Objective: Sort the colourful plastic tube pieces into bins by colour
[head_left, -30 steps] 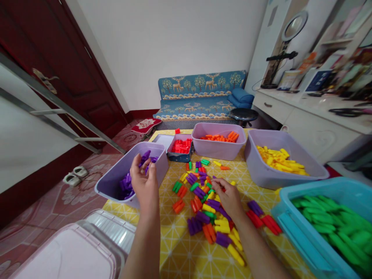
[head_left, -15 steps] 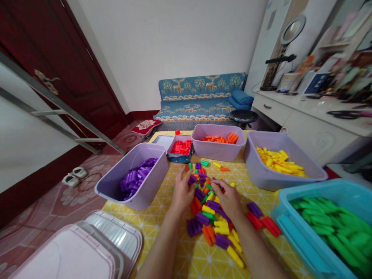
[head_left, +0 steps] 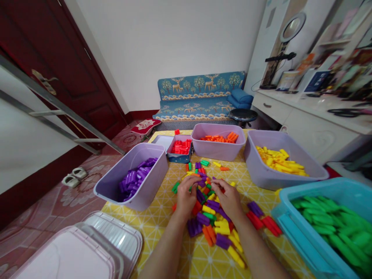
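A mixed pile of purple, yellow, green, orange and red plastic pieces lies on the yellow patterned tablecloth. At the pile's left side, my left hand has its fingers bent together over the pieces; what is between the fingertips is too small to name. Across from it, my right hand is over the pile's right side, fingers curled and pinched, their tips partly hidden. Purple pieces fill part of a lilac bin on the left. Red pieces lie in a small box.
Behind the pile stands a bin of orange pieces. On the right are a bin of yellow pieces and a turquoise bin of green pieces. Stacked lids lie at the lower left. Farther back are a sofa and stool.
My left hand has moved slightly right and its fingers have drawn together, uncovering green and red pieces at the pile's left. My right hand has hardly moved.
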Action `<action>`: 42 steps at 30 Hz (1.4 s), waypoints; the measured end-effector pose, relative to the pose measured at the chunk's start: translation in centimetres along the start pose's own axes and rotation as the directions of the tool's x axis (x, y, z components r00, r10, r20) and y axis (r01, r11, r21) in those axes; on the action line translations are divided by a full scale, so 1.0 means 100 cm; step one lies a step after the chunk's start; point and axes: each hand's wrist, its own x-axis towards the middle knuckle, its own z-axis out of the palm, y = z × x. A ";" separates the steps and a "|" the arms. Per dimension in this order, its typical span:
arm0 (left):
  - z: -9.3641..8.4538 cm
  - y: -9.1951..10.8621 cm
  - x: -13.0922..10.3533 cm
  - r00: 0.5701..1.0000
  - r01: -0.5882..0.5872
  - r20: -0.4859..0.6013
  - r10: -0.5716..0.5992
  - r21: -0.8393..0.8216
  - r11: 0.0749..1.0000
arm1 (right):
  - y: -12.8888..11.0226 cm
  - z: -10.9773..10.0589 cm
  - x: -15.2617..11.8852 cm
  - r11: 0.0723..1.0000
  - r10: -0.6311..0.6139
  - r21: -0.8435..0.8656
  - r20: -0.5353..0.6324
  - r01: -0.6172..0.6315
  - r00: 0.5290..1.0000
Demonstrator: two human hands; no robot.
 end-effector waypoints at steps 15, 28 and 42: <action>0.018 0.004 -0.003 0.930 0.323 0.004 -0.367 -0.483 0.814 | -0.003 0.000 0.001 0.996 -0.080 0.039 0.071 0.078 0.994; 0.011 0.006 -0.009 0.955 0.265 0.230 -0.189 -0.368 0.891 | -0.005 -0.003 -0.002 0.997 -0.058 -0.040 0.078 0.061 0.995; 0.010 0.016 -0.008 0.989 0.101 0.120 -0.085 -0.134 0.986 | 0.000 -0.004 -0.001 0.995 -0.047 -0.082 0.034 0.050 0.998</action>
